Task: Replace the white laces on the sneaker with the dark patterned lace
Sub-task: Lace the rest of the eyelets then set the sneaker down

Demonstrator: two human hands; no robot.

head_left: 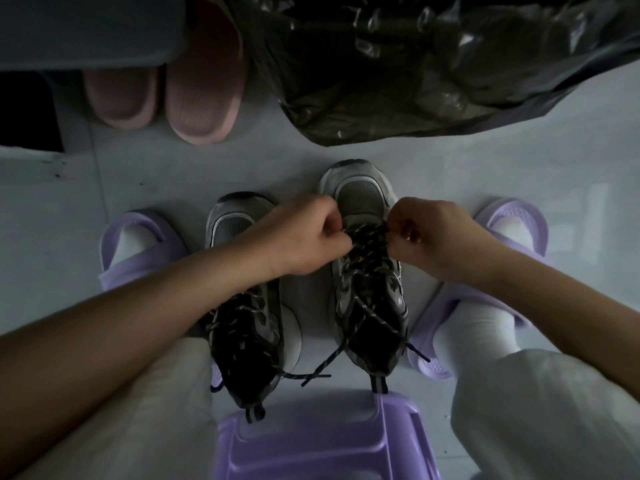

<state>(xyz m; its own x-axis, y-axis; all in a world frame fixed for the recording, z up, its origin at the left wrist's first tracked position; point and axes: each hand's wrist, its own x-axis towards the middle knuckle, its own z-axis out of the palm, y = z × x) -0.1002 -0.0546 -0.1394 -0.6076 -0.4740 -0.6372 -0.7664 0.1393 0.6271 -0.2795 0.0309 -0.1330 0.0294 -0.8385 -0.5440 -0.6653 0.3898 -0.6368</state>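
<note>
Your left hand (308,237) and right hand (427,233) each pinch the dark patterned lace (369,237) at the lower eyelets of the right-side sneaker (367,271), which is on the floor (173,174) beside its pair (242,306). Lace ends trail near the purple stool (311,441). You've no readable branding in view.

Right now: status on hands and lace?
Left hand and right hand both pinching dark lace at right sneaker lower eyelets. No white lace visible. Lace ends loose near stool; nothing blocking.
</note>
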